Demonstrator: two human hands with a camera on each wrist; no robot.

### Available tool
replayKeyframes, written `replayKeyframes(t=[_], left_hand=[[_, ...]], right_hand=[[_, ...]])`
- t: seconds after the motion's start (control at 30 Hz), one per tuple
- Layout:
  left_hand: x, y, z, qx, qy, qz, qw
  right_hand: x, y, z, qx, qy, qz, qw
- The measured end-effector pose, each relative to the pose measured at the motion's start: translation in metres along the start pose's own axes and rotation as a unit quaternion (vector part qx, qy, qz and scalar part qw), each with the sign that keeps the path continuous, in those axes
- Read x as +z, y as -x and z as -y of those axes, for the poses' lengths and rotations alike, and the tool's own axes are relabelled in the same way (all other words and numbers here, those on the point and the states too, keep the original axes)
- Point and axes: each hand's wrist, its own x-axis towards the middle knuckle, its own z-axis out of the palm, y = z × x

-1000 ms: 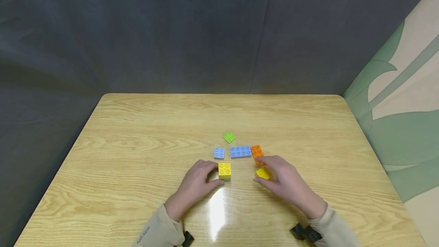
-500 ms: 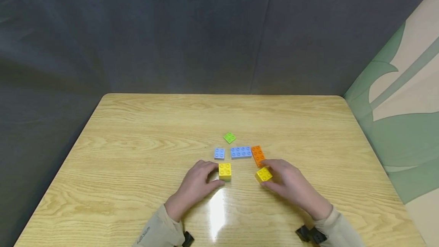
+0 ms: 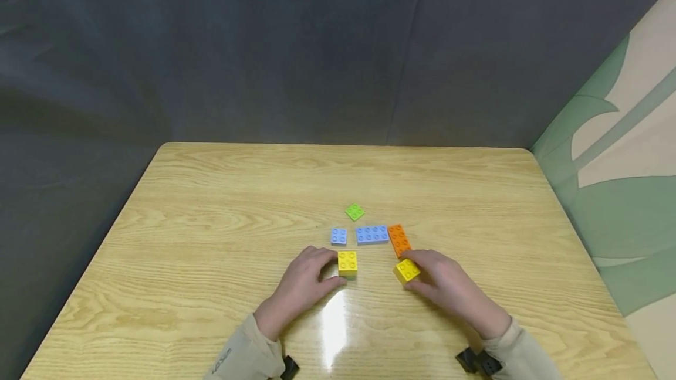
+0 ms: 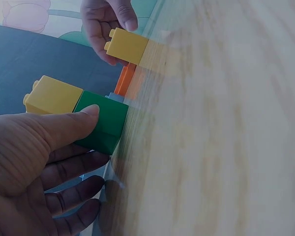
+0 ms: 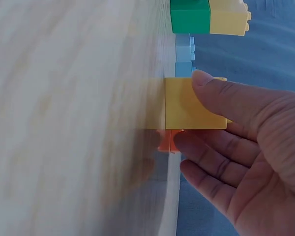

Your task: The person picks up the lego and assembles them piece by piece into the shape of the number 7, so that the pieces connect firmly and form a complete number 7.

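My left hand holds a stack of two toy building bricks between thumb and fingers. A yellow brick forms the top, and a green brick sits beneath it, with my thumb across its side in the left wrist view. To the right, my right hand pinches a second yellow brick, studs up and turned at an angle on the table. In the right wrist view my thumb lies against the near face of this yellow brick; its far side is hidden.
Beyond the hands lie a small blue brick, a long blue brick and an orange brick, which reaches close to my right fingertips. A thin light-green brick lies farther back on the wooden table.
My right hand has shifted slightly right and toward me, off the orange brick, and its thumb has moved to the second yellow brick's side. My left hand and its stack stay put.
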Motion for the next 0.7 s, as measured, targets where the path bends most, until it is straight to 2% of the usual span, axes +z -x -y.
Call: replayKeyframes(t=[0.47,0.7], left_hand=[[0.0007,0.0003,0.0,-0.003,0.007,-0.003,1.0],[0.0005,0.0,0.0003,-0.003,0.011,-0.003,0.9999]], right_hand=[[0.0007,-0.0014,0.0,0.015,-0.007,0.005,0.9998],[0.0008,-0.0027,0.002,0.018,-0.013,-0.009,0.9997]])
